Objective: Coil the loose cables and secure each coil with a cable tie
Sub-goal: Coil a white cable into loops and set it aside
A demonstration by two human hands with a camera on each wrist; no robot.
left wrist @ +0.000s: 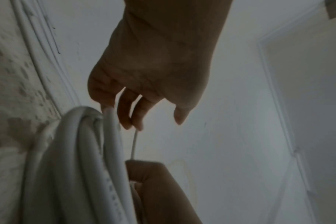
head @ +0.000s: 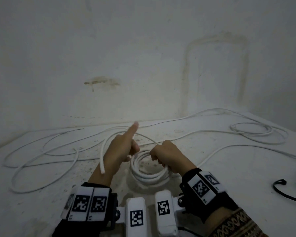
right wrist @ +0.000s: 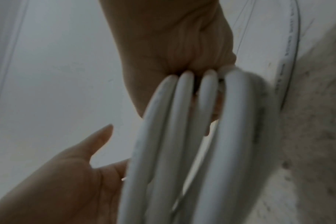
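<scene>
- Coil [head: 149,170]: white cable, several turns stacked, lying roughly flat just above the table [head: 41,202]; serves as landmark for all entries below.
- Right hand [head: 167,155]: on the coil's right-hand rim, fingers curled tight round the bundled turns; the right wrist view shows the strands gripped side by side.
- Left hand [head: 120,149]: at the coil's left rim, forefinger pointing away; the other fingers appear to guide the free strand, though blur leaves it unclear whether they close on it.
- Free cable end [head: 102,169]: an arc rising from the coil's far side, passing over the left hand and dropping left of the coil; nearer the left hand.
- Judgement: the last turn must be swept rightward onto the coil.
- Cable ties [head: 284,190]: black, well right of the coil, nearer the right hand.
- Loose cables [head: 251,132]: sprawled beyond the coil, uncoiled.
</scene>
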